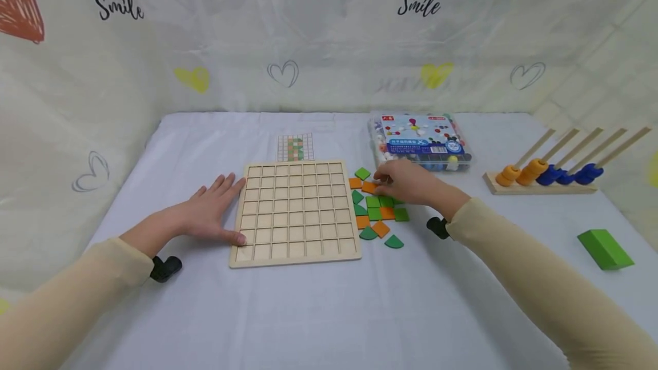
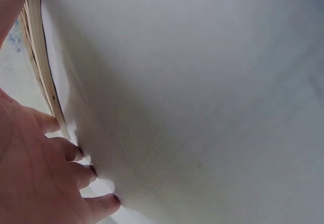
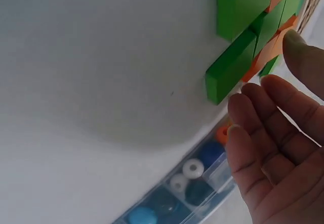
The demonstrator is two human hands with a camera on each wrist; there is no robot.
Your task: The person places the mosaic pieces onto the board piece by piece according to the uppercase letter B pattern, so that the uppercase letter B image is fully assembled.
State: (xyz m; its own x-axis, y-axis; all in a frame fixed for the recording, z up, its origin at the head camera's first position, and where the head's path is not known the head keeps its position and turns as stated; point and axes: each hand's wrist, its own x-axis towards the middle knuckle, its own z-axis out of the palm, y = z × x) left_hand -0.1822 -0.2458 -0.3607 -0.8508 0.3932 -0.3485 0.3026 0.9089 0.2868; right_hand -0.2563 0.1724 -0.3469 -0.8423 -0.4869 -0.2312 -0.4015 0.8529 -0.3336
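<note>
A wooden grid board of square cells lies flat on the table. My left hand is spread at its left side, the thumb over the lower left corner and the fingertips along the edge; the left wrist view shows these fingers beside the board's edge. To the right of the board, my right hand reaches over loose green and orange tiles. Its thumb and forefinger stand apart around an orange tile, with the other fingers loosely bent. Several green square tiles lie beside this hand.
A small pattern card lies behind the board. Behind my right hand is a clear plastic case of beads. Further right stand a peg rack with orange and blue beads and a green block. Green quarter-round tiles lie nearest me.
</note>
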